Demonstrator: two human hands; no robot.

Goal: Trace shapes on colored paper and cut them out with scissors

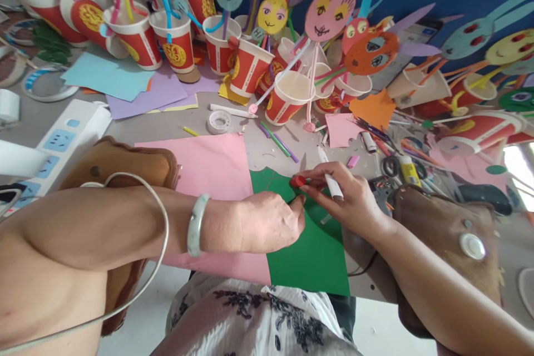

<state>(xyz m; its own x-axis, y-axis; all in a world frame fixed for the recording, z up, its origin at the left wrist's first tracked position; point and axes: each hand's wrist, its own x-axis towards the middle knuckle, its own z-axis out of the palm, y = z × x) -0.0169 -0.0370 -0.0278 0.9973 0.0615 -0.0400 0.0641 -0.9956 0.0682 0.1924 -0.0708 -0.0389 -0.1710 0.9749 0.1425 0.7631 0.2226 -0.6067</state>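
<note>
My left hand (273, 222) is closed over the green sheet of paper (308, 261), its thumb and fingertips pressed together and partly hidden. A jade-like bangle (197, 225) circles that wrist. My right hand (348, 194) grips a white marker (332, 182) that slants across its fingers. At its fingertips is a small red round piece (297, 181), close above the green paper. The left fingertips almost meet the right ones just below this piece; whether they touch it, I cannot tell. A pink sheet (200, 164) lies to the left, partly under my left forearm.
Red-and-white paper cups (287, 97) with straws and drawn paper faces line the back. A power strip (58, 147) sits at left, and a white cable (164, 217) crosses my left arm. A tape roll (219, 121), straws (277, 142) and a glue stick (409, 171) lie around.
</note>
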